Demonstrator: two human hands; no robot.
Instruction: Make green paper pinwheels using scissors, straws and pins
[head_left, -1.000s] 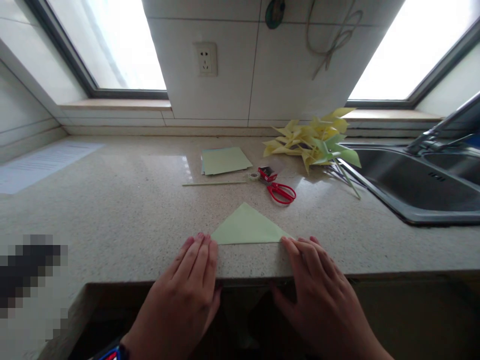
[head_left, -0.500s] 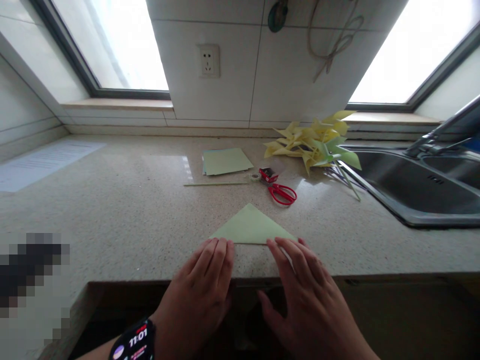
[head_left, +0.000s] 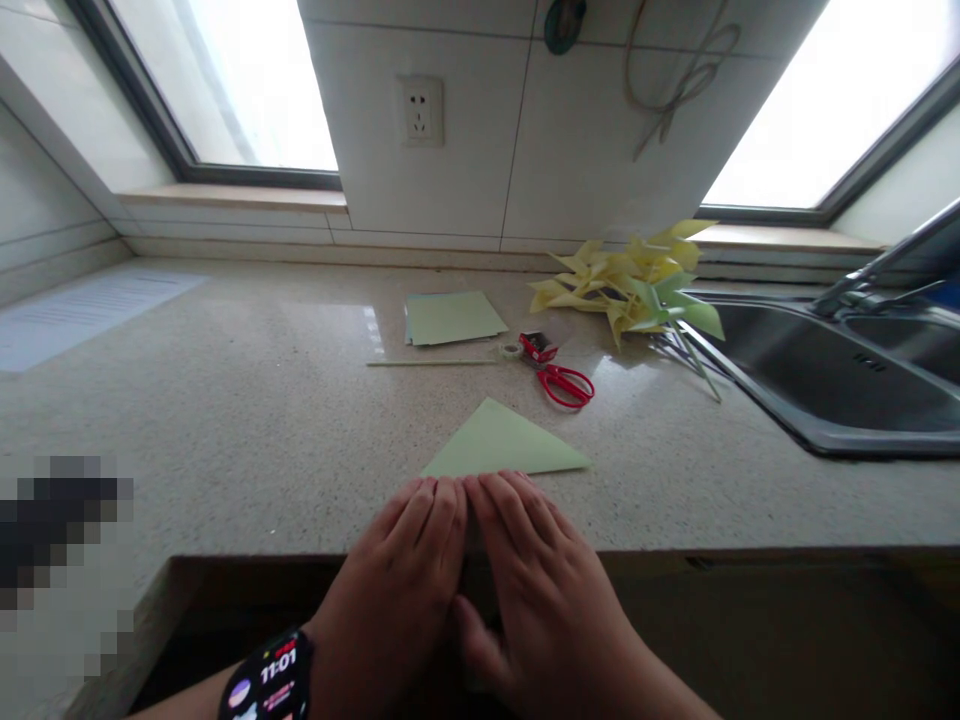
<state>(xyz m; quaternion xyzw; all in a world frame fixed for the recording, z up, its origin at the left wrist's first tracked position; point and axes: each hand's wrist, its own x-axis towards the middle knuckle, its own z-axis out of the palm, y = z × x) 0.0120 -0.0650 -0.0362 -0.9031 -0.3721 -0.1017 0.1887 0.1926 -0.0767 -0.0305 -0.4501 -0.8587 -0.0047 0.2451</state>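
Slid together since earlier: left hand (head_left: 401, 560) and right hand (head_left: 536, 570), flat and open, touching, pressing green paper triangle (head_left: 504, 447) just ahead; long folded edge crosswise, equally near both.

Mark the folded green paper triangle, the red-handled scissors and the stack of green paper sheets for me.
folded green paper triangle (head_left: 504, 443), head view, middle of its face.
red-handled scissors (head_left: 564, 384), head view, on the handle loops.
stack of green paper sheets (head_left: 452, 317), head view, centre of top sheet.

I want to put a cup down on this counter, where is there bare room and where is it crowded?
Bare counter lies left of the folded green triangle, between it and the white sheet, and to its right before the sink. Crowded: behind the triangle, with paper stack, stick, scissors and pinwheels. Both hands press the triangle's near edge.
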